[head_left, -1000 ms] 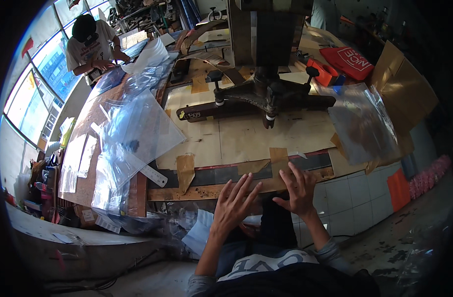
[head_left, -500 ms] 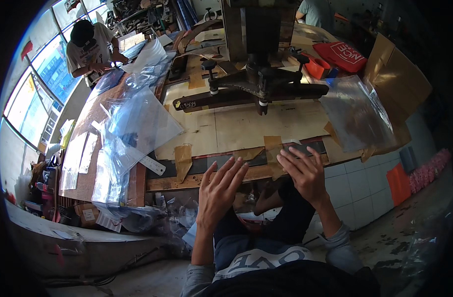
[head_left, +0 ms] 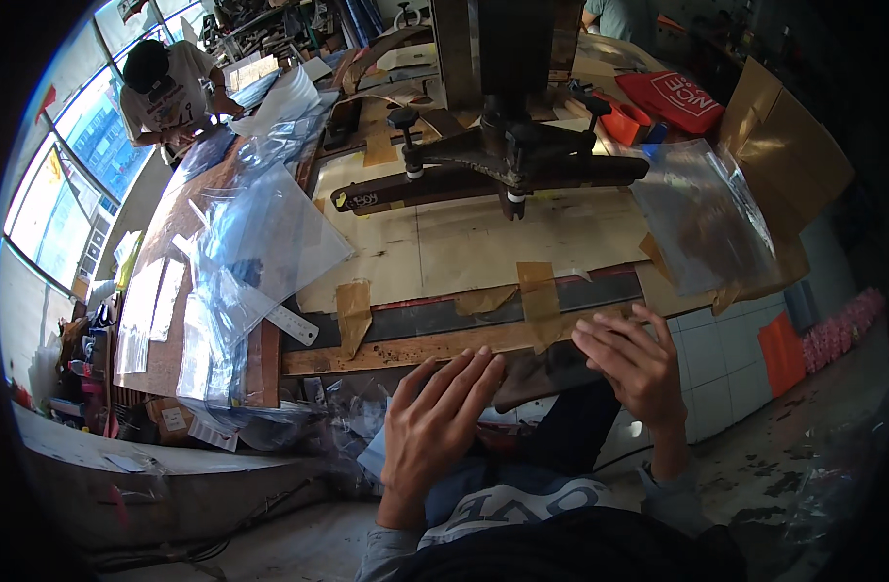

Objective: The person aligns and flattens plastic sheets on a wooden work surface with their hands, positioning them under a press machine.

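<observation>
1. Both your hands are released: your left hand [head_left: 435,427] and your right hand [head_left: 641,373] have loosely bent fingers.
2. Your right fingertips are near 1 brown tape strip [head_left: 539,303] at the front edge of the surface [head_left: 415,350].
3. A pale board [head_left: 464,242] lies there, under a dark metal frame [head_left: 508,167].
4. 1 clear sheet [head_left: 702,223] lies to its right, 1 ruler [head_left: 293,326] by its front left corner.

1 fisheye view from head height, forward and down, close above the hands [head_left: 435,422], worktable [head_left: 415,346] beyond.
</observation>
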Action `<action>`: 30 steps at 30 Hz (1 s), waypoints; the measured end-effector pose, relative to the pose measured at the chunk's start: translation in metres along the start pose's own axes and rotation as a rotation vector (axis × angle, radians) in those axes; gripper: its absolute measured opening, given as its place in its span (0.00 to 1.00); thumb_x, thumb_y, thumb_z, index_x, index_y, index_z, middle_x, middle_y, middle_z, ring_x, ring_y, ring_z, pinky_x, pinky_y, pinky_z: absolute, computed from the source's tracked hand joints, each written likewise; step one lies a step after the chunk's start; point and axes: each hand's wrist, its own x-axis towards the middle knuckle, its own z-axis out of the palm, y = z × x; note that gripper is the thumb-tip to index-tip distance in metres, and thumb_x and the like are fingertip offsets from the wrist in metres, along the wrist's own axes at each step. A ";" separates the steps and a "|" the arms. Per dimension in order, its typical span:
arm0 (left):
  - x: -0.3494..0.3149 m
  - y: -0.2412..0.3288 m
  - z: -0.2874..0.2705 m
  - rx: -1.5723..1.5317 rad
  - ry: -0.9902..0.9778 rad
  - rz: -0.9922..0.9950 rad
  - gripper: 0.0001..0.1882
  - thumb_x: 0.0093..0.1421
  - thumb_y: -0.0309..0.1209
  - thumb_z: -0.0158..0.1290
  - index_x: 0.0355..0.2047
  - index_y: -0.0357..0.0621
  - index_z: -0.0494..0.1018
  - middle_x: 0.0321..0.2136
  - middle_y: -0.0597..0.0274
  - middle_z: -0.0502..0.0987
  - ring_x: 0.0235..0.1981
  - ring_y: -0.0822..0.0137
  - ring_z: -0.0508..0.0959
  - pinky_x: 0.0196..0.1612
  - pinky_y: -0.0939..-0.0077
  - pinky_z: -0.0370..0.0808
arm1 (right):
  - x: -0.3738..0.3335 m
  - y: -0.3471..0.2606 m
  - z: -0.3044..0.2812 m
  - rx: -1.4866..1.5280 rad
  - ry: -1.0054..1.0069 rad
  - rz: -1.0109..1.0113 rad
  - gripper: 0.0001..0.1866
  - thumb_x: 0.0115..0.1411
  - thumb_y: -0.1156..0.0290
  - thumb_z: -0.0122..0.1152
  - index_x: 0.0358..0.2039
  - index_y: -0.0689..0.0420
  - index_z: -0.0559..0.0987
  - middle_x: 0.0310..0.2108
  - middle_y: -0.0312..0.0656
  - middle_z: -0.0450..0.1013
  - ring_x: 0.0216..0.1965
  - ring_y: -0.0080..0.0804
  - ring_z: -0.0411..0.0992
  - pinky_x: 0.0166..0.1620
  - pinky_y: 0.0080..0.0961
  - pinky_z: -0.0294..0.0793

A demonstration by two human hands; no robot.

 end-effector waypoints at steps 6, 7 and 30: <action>-0.037 -0.020 -0.021 -0.391 -0.402 -0.023 0.23 0.50 0.41 0.58 0.48 0.52 0.74 0.45 0.64 0.77 0.47 0.67 0.76 0.54 0.61 0.67 | -0.055 -0.026 -0.002 0.162 -0.323 -0.039 0.14 0.51 0.63 0.63 0.40 0.47 0.80 0.40 0.31 0.76 0.44 0.28 0.72 0.52 0.39 0.64; -0.034 -0.027 -0.017 -0.392 -0.405 -0.024 0.23 0.50 0.41 0.58 0.48 0.52 0.74 0.45 0.64 0.77 0.47 0.67 0.76 0.54 0.61 0.67 | -0.057 -0.027 -0.001 0.163 -0.324 -0.037 0.14 0.51 0.63 0.63 0.40 0.47 0.80 0.40 0.31 0.76 0.44 0.28 0.72 0.52 0.39 0.64; 0.060 -0.111 0.080 -0.456 0.046 -0.578 0.10 0.56 0.25 0.53 0.36 0.40 0.64 0.30 0.53 0.77 0.31 0.58 0.79 0.34 0.68 0.73 | 0.034 0.136 0.069 0.476 -0.165 0.596 0.08 0.54 0.74 0.61 0.33 0.60 0.72 0.36 0.38 0.70 0.35 0.28 0.69 0.39 0.25 0.70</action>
